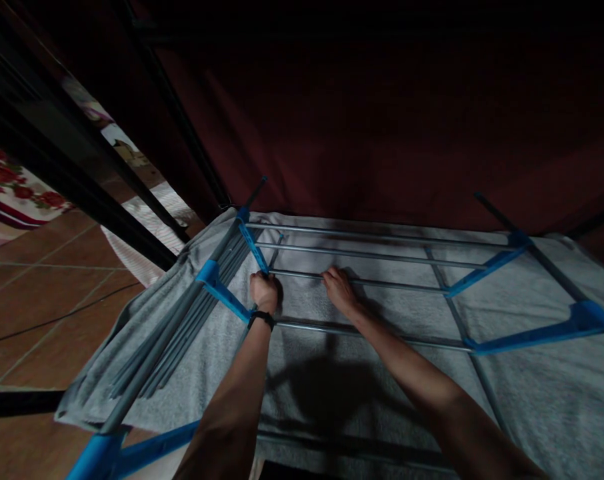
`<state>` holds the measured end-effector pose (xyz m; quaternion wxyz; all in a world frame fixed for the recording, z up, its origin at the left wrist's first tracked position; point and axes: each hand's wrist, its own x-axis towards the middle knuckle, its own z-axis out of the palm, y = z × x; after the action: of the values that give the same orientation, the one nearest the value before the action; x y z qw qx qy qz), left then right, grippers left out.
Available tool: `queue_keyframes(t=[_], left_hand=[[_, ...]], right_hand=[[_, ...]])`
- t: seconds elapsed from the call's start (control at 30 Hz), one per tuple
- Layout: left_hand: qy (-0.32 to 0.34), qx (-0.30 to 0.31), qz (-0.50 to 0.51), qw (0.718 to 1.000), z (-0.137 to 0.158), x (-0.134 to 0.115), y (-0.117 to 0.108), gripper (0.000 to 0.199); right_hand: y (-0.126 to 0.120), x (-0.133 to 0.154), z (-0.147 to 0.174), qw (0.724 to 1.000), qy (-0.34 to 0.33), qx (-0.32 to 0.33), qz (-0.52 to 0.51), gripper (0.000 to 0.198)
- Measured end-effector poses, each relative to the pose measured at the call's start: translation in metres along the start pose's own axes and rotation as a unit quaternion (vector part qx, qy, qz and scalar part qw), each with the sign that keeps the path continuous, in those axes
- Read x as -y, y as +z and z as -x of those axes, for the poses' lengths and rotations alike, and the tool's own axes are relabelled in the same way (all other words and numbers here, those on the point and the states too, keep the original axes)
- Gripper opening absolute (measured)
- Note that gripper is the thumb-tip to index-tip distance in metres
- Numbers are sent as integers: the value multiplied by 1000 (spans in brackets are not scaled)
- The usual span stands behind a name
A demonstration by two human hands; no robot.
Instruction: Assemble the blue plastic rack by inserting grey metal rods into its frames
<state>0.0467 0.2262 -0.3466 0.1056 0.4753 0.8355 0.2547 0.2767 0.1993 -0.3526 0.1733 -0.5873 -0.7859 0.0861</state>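
Observation:
A partly built rack frame of grey metal tubes and blue plastic brackets lies on a grey cloth [542, 400]. My left hand [265, 292], with a dark band at the wrist, is closed at the lower end of a blue bracket [255, 248]; the fingers hide the exact grip. My right hand [338, 288] pinches a thin metal rod [392, 285] near its left part. This rod runs across to another blue bracket [465, 283] on the right. Two more rods lie above it, and a lower rod [352, 329] passes below my hands.
Several loose grey tubes [182, 333] lie on the cloth at the left, beside a long side tube. Dark metal posts [77, 173] stand at the left. A dark red curtain [382, 133] hangs behind. A cable [62, 313] crosses the tiled floor [37, 293].

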Motion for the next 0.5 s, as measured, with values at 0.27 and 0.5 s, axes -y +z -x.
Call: queue_keyframes(t=[0.27, 0.5], left_hand=[[-23, -5, -36, 999, 6, -3, 8, 26], [7, 10, -38, 999, 1, 1, 13, 26]], right_hand=[[-1, -6, 8, 1000, 2, 6, -9, 26], [0, -8, 10, 1000, 1, 7, 4, 28]])
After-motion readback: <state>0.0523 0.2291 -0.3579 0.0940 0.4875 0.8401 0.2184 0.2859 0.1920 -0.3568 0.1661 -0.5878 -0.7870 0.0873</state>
